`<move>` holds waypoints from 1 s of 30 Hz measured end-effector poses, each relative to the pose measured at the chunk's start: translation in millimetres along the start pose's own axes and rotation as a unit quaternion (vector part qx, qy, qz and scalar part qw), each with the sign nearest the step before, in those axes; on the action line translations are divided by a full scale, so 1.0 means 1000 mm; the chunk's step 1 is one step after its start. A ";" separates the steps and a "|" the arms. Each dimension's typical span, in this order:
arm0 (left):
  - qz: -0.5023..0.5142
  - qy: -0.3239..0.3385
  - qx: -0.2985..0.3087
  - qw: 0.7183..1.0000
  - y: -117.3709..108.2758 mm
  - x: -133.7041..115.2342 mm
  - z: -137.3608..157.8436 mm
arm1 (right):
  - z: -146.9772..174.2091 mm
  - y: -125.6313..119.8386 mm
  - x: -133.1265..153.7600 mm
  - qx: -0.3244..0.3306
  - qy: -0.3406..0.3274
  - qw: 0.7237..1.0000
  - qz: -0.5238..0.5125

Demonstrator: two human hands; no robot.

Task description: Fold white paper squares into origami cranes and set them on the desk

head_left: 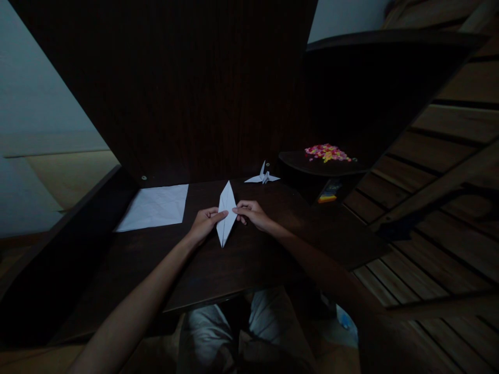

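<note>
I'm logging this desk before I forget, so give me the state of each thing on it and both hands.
Left hand: pinching the folded paper's left side
Right hand: pinching its right side
Folded paper: creased into a long diamond
Paper bird: folded, wings spread
White paper: unfolded, lying flat
Colourful pieces: loose, heaped on the shelf

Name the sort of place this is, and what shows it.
Likely a home desk corner, judging by the dark brown wooden desk, the small curved dark wooden shelf and the folded white paper bird.
</note>
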State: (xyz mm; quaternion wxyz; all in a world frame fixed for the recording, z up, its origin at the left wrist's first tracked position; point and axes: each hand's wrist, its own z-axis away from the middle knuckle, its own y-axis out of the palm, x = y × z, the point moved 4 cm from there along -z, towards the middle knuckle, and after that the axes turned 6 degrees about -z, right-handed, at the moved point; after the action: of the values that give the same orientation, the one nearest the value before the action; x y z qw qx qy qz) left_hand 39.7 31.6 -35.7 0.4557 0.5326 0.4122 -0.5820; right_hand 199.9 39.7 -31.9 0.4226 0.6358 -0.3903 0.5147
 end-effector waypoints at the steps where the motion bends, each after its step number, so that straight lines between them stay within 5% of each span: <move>1: -0.002 0.002 -0.002 1.000 0.000 0.000 0.000 | 0.001 0.000 0.001 0.008 -0.001 1.000 -0.016; 11: -0.003 0.008 -0.009 1.000 -0.002 -0.002 0.000 | 0.002 -0.001 0.000 0.039 -0.043 0.998 -0.036; 30: -0.033 0.018 0.024 0.999 0.005 -0.007 0.007 | 0.001 0.002 -0.003 0.024 0.000 0.999 0.033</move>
State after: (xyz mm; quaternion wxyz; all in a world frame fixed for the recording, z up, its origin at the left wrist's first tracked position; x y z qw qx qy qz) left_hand 43.1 24.2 -28.2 0.4160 0.5399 0.4234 -0.5969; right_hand 198.0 37.7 -34.5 0.3901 0.6326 -0.3982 0.5376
